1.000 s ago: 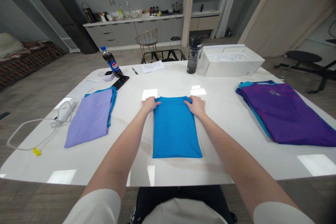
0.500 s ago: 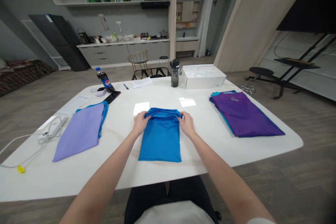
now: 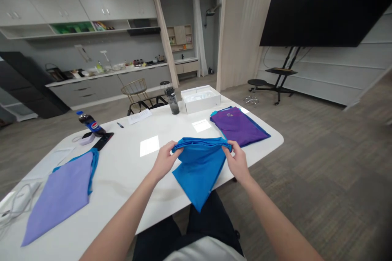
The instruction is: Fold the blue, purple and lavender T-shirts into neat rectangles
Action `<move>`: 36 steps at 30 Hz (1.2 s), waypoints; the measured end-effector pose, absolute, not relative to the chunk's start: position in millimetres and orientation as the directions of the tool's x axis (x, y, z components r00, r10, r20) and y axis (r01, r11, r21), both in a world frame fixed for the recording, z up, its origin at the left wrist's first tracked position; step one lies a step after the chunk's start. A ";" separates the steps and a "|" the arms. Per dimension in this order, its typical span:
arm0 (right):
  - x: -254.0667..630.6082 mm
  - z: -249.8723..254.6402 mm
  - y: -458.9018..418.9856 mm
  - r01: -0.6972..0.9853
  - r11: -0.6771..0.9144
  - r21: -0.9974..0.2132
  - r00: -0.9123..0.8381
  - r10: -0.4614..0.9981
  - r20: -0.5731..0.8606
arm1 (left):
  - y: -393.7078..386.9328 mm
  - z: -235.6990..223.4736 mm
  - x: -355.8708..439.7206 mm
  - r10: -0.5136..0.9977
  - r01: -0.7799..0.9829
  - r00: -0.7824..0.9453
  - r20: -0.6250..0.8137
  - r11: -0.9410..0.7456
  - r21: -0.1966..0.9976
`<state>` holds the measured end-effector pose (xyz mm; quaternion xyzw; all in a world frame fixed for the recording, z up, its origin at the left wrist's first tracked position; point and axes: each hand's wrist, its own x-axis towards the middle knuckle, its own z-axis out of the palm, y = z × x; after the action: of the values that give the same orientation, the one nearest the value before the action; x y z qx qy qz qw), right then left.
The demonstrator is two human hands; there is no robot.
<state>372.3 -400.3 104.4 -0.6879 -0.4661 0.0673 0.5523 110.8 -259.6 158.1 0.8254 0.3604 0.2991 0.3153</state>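
A folded blue garment [image 3: 200,167] is held up by its far edge, between both hands. My left hand [image 3: 167,157] pinches the left end of that edge, thumb and fingers closed on the layered fabric. At the right end, my right hand [image 3: 237,159] grips it the same way. The lower part hangs slantwise, one corner dropping past the table's front edge above my lap. Just beyond my right hand lies a folded purple shirt [image 3: 240,126] with blue trim and a small pale mark. To the left, a lilac folded cloth [image 3: 64,191] rests over a blue one.
On the white table [image 3: 122,187] stand a cola bottle [image 3: 92,124], a dark water bottle [image 3: 172,102] and a white open box [image 3: 202,104]. A phone [image 3: 103,141], paper sheet [image 3: 139,116], pen [image 3: 120,125] and power strip [image 3: 21,200] with cables lie there too.
My hands have lifted the blue garment off the table and carried it toward the right, nearer the purple shirt. The head view has turned right.
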 end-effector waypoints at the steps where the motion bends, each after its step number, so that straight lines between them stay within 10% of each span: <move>1: 385.0 111.0 -409.0 0.568 0.034 -0.823 0.577 0.696 0.427 | -266.1 164.2 122.6 0.768 0.368 0.580 0.271 -0.545 0.754; 10: 524.8 194.5 -419.3 0.677 0.047 -0.735 0.634 0.470 0.614 | -283.3 219.7 243.4 0.690 0.079 0.682 0.244 -0.401 0.913; 15: 613.7 227.3 -330.7 0.736 -0.004 -0.677 0.555 0.576 0.600 | -219.5 216.9 333.1 0.703 -0.052 0.656 0.275 -0.321 0.946; 23: 640.0 111.4 -202.0 0.605 -0.683 -0.409 0.772 0.630 0.089 | -101.1 84.8 368.6 0.928 0.521 0.373 -0.025 -0.187 0.833; 30: 512.3 44.9 -205.3 0.918 -0.288 -0.275 0.379 0.843 0.382 | -109.5 5.2 240.7 0.914 0.596 0.403 -0.045 -0.225 0.770; 36: 366.5 30.0 -169.9 0.819 0.063 -0.570 0.029 0.988 0.150 | -115.0 9.2 137.7 0.957 0.644 0.290 0.002 -0.197 0.739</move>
<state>366.5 -169.9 30.0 -0.6658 -0.6787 0.1586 0.2664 137.7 -115.0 9.2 0.7349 0.5447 0.2413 0.3239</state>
